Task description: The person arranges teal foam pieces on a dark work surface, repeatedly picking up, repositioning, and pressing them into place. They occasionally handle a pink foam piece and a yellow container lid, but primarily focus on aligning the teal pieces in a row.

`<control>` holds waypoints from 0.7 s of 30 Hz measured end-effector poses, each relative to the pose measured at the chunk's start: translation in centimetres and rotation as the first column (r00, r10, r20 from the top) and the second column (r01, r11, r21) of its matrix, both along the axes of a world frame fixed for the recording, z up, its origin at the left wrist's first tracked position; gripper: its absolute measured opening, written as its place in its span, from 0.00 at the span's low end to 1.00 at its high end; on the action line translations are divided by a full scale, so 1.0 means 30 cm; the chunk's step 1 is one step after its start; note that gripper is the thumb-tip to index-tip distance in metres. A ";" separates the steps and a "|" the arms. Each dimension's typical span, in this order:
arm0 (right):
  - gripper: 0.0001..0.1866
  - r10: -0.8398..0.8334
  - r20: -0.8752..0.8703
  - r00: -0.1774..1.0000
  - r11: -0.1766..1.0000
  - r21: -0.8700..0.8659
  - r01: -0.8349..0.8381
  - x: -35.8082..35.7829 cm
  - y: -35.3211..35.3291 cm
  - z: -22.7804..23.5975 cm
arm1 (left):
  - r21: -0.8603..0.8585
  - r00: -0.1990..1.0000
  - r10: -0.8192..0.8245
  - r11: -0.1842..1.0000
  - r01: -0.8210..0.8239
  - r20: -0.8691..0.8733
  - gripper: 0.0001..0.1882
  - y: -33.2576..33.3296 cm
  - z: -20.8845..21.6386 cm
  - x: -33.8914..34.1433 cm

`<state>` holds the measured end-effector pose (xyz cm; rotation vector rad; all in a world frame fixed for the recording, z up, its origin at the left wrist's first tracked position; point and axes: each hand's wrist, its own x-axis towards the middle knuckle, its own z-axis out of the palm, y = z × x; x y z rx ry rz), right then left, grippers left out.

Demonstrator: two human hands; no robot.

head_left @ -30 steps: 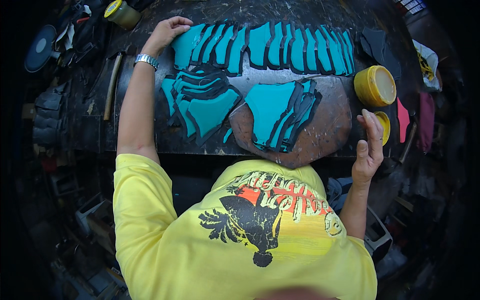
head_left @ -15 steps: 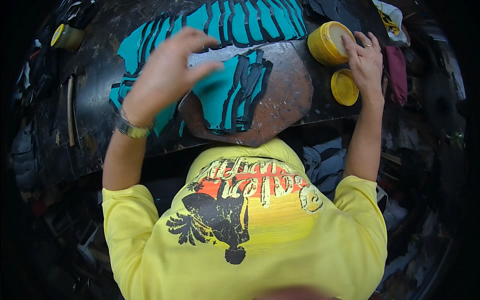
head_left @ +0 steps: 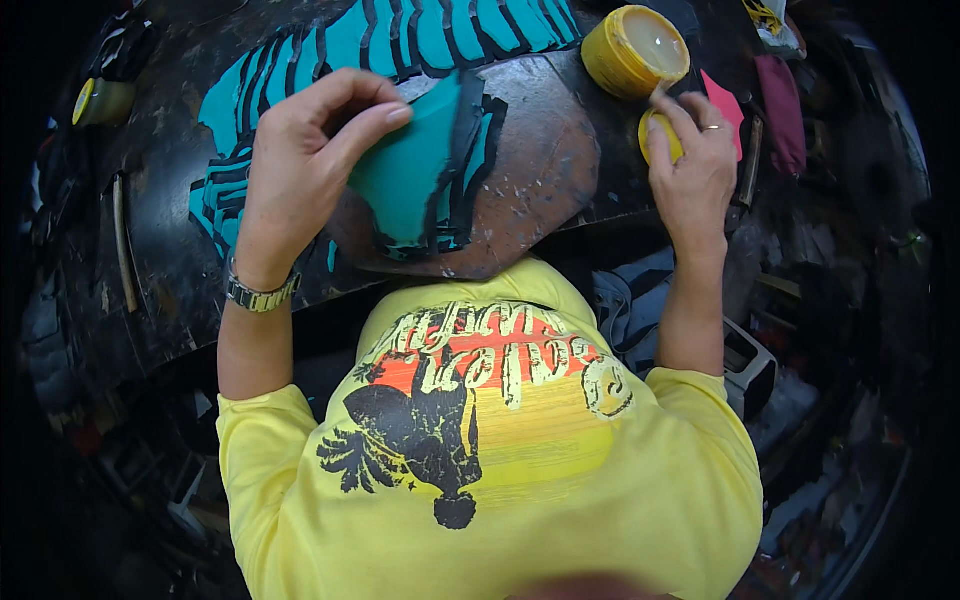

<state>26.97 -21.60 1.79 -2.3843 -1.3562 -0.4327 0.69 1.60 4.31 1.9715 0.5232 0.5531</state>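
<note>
Dark, scuffed counter [head_left: 165, 200] occupies the upper half of the head view. At centre, a brown, angular flat board [head_left: 545, 150] overhangs its near edge. Left hand [head_left: 295, 170]: thumb and index fingers pinch the upper-left edge of a flat teal piece with a black border [head_left: 405, 180]. This piece lies over similar pieces on the left part of the board, its upper end tilted up. Right hand [head_left: 695, 165]: fingers bent, positioned at upper right over a round yellow lid [head_left: 644, 135], just below an open yellow tub of pale paste [head_left: 608, 60]; whether they grasp anything cannot be determined. An overlapping row of black-edged teal pieces [head_left: 400, 35] spans the top centre. A pink flat piece [head_left: 724, 108] lies right of the tub.
</note>
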 end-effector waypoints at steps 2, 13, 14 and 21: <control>0.13 0.132 -0.368 0.920 0.988 0.120 -0.094 -0.027 -0.004 -0.025 | -0.007 0.991 -0.079 0.997 0.080 0.104 0.08 -0.021 0.004 0.054; 0.23 0.280 -0.313 0.908 0.958 0.024 -0.287 -0.132 0.027 -0.215 | 0.539 0.961 -0.047 0.820 0.193 -0.273 0.08 -0.156 -0.171 0.285; 0.24 0.266 -0.312 0.912 0.961 0.017 -0.275 -0.139 0.024 -0.216 | 0.541 0.960 -0.047 0.818 0.195 -0.275 0.08 -0.155 -0.172 0.283; 0.21 0.396 -0.309 0.865 0.907 -0.014 -0.420 -0.220 -0.056 -0.166 | 0.540 0.957 -0.048 0.817 0.202 -0.286 0.08 -0.146 -0.170 0.285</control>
